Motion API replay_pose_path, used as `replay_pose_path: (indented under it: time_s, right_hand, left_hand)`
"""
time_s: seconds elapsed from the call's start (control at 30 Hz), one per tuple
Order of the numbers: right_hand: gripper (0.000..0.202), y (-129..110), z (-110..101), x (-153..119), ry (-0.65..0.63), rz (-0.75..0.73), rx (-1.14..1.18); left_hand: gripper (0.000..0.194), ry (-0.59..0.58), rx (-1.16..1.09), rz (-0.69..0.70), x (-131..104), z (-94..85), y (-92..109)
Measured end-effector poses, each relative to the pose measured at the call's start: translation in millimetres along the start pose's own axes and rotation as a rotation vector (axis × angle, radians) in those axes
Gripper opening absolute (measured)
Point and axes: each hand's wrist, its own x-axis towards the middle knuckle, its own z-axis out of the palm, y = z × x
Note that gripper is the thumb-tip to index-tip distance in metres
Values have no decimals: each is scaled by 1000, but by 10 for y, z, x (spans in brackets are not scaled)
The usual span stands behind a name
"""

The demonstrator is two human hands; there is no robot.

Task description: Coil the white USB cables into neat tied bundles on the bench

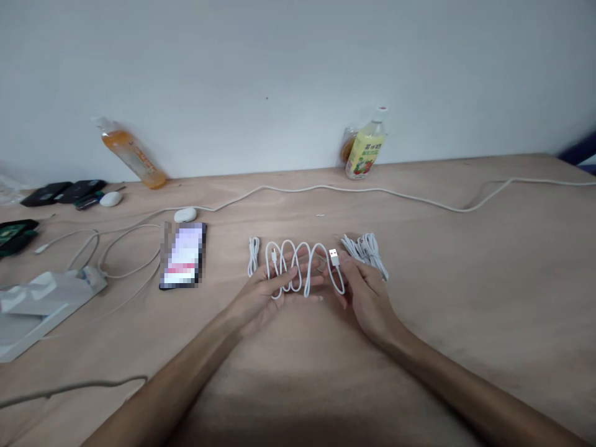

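A white USB cable (307,282) hangs in loose coils between my two hands. My left hand (274,288) is closed on its left coils, thumb over them and the other fingers stretched behind; a small connector (274,256) pokes up there. With thumb and fingers, my right hand (365,292) pinches the other end, just below the USB plug (334,256). On the table behind my left hand lies a small bundled white cable (253,256). Behind my right hand rests a larger heap of bundled white cables (367,248), partly hidden by it.
Left of my hands lies a phone (184,256), with a white earbud case (185,215) behind it. A white power strip (51,304) sits farther left. One long white cable (382,190) crosses the table. An orange bottle (133,155) and a yellow-labelled bottle (367,149) lean against the wall.
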Motion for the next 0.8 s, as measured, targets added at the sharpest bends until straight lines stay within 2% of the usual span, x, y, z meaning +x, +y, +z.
replay_pose_path:
  time_s: [0.2,0.37,0.5,0.67,0.8]
  right_hand:
    - [53,11,12,24,-86,113,231]
    - [49,37,10,46,-177,203,300]
    - [44,58,-12,60,-185,132,200]
    - [29,85,-32,38,-97,-1,-31]
    - [29,89,-23,52,-75,-4,4]
  left_hand:
    - [57,3,7,7,1,-18,-16]
    - [60,13,3,15,13,-26,-16]
    - [60,21,-10,22,8,-12,-13]
    - [61,13,-14,16,0,-14,-29]
    - [64,-24,23,11,1,-1,-39]
